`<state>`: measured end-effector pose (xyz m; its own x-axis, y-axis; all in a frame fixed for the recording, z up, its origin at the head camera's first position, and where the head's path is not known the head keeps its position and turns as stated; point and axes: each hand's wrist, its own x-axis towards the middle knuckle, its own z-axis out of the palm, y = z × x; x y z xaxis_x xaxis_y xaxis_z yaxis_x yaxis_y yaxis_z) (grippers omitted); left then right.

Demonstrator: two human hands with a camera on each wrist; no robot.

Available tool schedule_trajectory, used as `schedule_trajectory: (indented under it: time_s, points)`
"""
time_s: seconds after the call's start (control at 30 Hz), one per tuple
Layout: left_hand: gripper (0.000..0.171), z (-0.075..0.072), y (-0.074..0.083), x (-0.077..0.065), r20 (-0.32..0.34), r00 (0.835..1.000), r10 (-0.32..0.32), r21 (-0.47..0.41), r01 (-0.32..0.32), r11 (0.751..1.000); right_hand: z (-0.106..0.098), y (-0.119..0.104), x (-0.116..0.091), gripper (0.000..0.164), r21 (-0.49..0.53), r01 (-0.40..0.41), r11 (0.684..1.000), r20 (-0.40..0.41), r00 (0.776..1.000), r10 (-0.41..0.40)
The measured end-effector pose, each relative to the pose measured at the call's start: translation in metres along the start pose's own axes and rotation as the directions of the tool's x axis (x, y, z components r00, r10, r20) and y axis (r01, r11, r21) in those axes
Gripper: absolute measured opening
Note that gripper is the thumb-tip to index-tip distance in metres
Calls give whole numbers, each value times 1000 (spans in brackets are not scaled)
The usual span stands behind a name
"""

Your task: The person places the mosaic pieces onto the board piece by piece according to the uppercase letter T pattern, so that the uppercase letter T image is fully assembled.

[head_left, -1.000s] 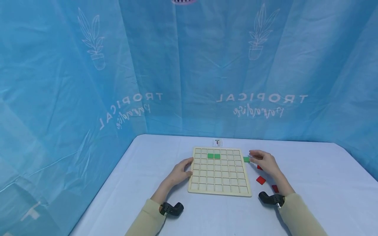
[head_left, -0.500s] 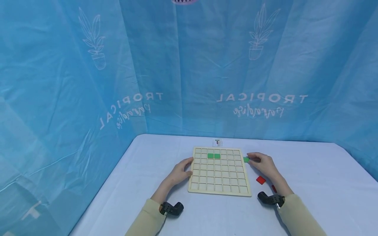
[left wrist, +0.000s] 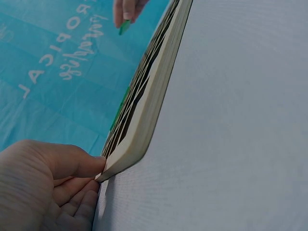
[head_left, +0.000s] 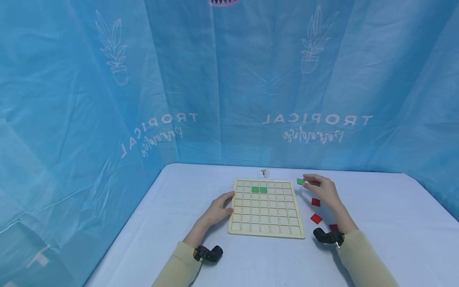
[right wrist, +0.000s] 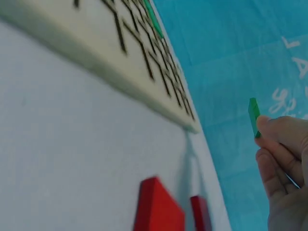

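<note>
My left hand [head_left: 217, 209] rests against the left edge of a pale wooden grid board [head_left: 267, 234], thumb and fingers touching its rim. In the left wrist view, the thumb lies at that edge, with the other fingers beneath it. Two green square tiles [head_left: 259, 189] sit side by side in the board's second row from the back. Beyond the board's far right corner, my right hand [head_left: 324, 192] pinches another green tile [right wrist: 253, 117] between thumb and fingers, raised above the table. Red tiles [head_left: 316, 219] lie on the table under the right forearm, the nearest one partly covered.
A small printed pattern card [head_left: 263, 173] lies behind the board on the white table [head_left: 201, 179]. Blue curtains [head_left: 236, 87] hang close behind the table and along its left side. Each wrist wears a black camera mount [head_left: 209, 254].
My right hand has reached the green tile beside the board, gripped it and lifted it up and away toward the back. The red tile beneath that hand shows again. My left hand stays still.
</note>
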<state>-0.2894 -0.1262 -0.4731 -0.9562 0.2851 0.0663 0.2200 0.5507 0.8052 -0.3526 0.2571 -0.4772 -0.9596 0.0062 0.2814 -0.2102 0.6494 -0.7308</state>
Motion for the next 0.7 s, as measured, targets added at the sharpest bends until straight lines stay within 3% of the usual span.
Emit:
schedule_trajectory:
  time_s: [0.13, 0.4, 0.7]
  points:
    - [60, -1, -1, -1, -3, 1000, 4, 5, -4, 1000, 12, 11, 15, 46, -23, 70, 997, -29, 997, -70]
    - [60, 0, -1, -1, 5, 1000, -1, 7, 1, 1000, 15, -60, -1, 41, 150, 39, 988, 51, 998, -47]
    - [60, -1, 1, -1, -3, 1000, 15, 7, -15, 1000, 37, -77, -2, 39, 218, 47, 975, 89, 994, -67]
